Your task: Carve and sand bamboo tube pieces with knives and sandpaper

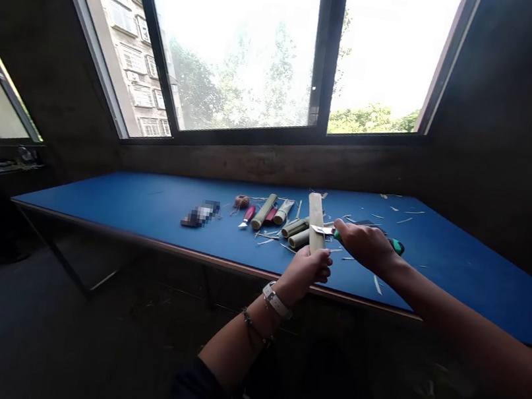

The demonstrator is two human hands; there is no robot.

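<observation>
My left hand (305, 273) is closed round the lower end of a flat, pale bamboo strip (315, 208), which tilts up over the table's front edge. In my right hand (369, 247) is a utility knife (397, 246) with a green and black handle. Its blade (322, 230) lies across the strip, a little above my left fingers. Just left of the strip, short bamboo tubes (294, 228) rest on the table. Further left are a longer green bamboo tube (264, 212) and a red-handled tool (248, 214) with a pale, wide tip.
A blue table (145, 208) stands below a large window (249, 44). A ball of twine (241, 201) and a dark, partly blurred-out object (192, 218) lie to the left. Thin bamboo shavings (378, 284) are scattered over the middle and right.
</observation>
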